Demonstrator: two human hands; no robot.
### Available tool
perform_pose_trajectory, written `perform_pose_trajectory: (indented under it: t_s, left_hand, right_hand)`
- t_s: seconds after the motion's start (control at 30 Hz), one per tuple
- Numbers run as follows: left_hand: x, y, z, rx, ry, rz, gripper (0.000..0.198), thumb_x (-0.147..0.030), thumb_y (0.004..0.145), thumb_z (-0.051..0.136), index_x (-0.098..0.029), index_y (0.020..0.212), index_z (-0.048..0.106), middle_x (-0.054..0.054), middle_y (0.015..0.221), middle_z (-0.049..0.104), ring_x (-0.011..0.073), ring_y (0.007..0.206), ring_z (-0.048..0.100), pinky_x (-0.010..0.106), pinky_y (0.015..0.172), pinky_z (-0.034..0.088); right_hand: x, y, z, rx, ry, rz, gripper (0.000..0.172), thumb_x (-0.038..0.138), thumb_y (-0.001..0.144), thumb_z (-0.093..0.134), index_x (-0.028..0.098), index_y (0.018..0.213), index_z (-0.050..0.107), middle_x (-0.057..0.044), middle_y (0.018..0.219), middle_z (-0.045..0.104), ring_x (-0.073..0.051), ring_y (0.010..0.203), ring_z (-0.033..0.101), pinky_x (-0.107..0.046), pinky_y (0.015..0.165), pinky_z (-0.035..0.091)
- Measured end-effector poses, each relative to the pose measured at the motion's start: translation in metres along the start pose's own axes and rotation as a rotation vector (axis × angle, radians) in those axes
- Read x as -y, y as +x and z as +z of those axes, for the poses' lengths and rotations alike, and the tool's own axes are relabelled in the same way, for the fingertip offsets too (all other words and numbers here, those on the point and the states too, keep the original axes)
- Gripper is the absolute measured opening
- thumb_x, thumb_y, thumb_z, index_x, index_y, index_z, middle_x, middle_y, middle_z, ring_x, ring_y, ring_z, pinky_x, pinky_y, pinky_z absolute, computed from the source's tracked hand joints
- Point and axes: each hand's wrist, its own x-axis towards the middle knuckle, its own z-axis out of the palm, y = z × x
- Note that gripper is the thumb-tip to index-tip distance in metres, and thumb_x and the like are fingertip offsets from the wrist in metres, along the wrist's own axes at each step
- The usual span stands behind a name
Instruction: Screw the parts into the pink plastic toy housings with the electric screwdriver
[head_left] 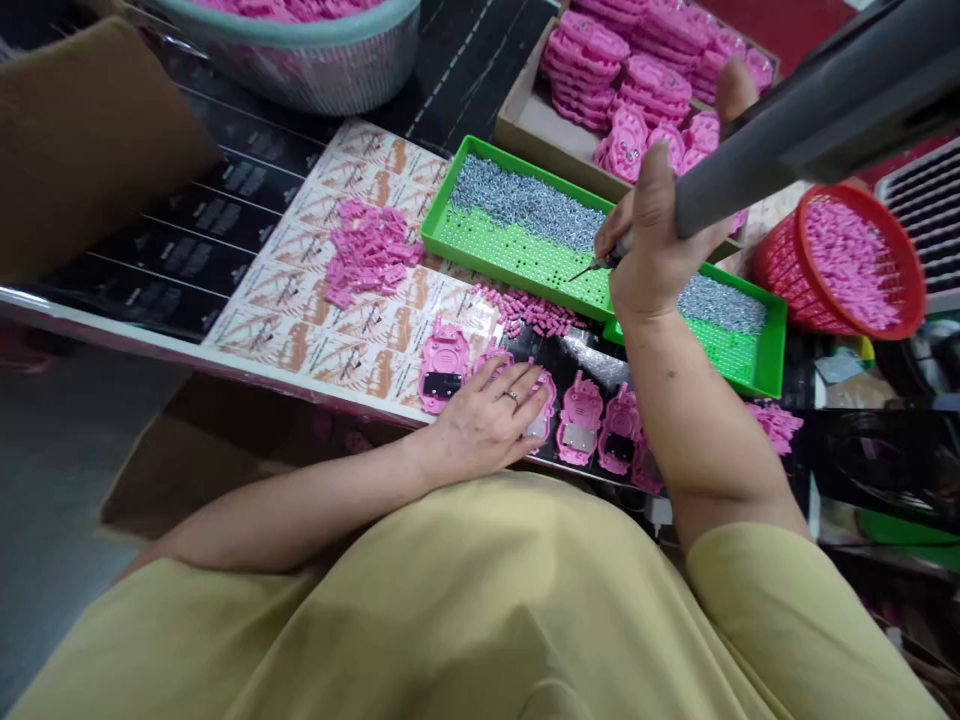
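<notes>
My right hand [656, 245] is closed around a grey electric screwdriver [795, 125], whose thin bit tip hovers over the green screw tray [525, 255] holding a heap of small silver screws [529, 200]. My left hand [491, 415] lies flat with fingers spread on a pink plastic part [541, 405] at the table's near edge. More pink parts [581, 425] stand in a row to its right, and another pink part [444, 365] lies to its left.
A pile of small pink pieces [367, 250] lies on printed sheets. A cardboard box of stacked pink shells [637, 60] sits behind the tray. A red basket [851, 260] of pink pins is at right, a silver basin [315, 60] at the back.
</notes>
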Motion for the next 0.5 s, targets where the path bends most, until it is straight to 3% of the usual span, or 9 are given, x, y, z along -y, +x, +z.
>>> perform_pose_trajectory:
  t_s: [0.07,0.1,0.2,0.3,0.5]
  left_hand:
    - [0.000,0.001,-0.001,0.010,-0.011,-0.002,0.055,-0.045,0.093,0.055,-0.005,0.130,0.057,0.019,0.135,0.058,0.0306,0.126,0.053,0.047,0.109,0.038]
    - [0.001,0.001,0.000,0.011,-0.013,-0.001,0.057,-0.046,0.093,0.055,-0.004,0.132,0.055,0.019,0.136,0.057,0.0307,0.127,0.052,0.047,0.109,0.037]
    - [0.002,0.002,0.002,0.007,-0.019,0.001,0.060,-0.047,0.094,0.054,-0.001,0.132,0.054,0.019,0.137,0.057,0.0307,0.126,0.052,0.048,0.110,0.035]
    - [0.003,0.002,0.004,0.006,-0.020,0.002,0.061,-0.049,0.093,0.054,-0.001,0.130,0.056,0.019,0.136,0.057,0.0303,0.126,0.052,0.047,0.110,0.035]
    - [0.003,0.003,0.002,0.003,0.043,-0.048,0.061,-0.055,0.092,0.053,-0.009,0.131,0.057,0.017,0.138,0.056,0.0297,0.125,0.051,0.051,0.110,0.031]
  right_hand:
    - [-0.016,-0.001,0.009,-0.214,0.129,-0.014,0.072,0.071,0.089,0.039,0.034,0.149,0.024,0.008,0.049,0.042,-0.014,0.036,0.042,-0.031,0.042,0.039]
    - [-0.020,-0.003,0.013,-0.247,0.156,-0.006,0.071,0.071,0.088,0.043,0.036,0.147,0.026,0.008,0.048,0.042,-0.014,0.036,0.040,-0.031,0.041,0.038]
    - [-0.020,-0.006,0.015,-0.192,0.189,0.106,0.059,0.072,0.086,0.046,0.037,0.133,0.044,0.008,0.047,0.043,-0.013,0.037,0.040,-0.032,0.042,0.039]
    - [-0.014,-0.006,0.013,-0.164,0.203,0.185,0.059,0.074,0.081,0.052,0.035,0.124,0.048,0.009,0.045,0.040,-0.012,0.037,0.040,-0.032,0.043,0.039]
    - [-0.006,-0.005,0.015,-0.304,0.217,0.107,0.062,0.075,0.075,0.058,0.032,0.119,0.047,0.012,0.045,0.036,-0.011,0.034,0.036,-0.031,0.039,0.033]
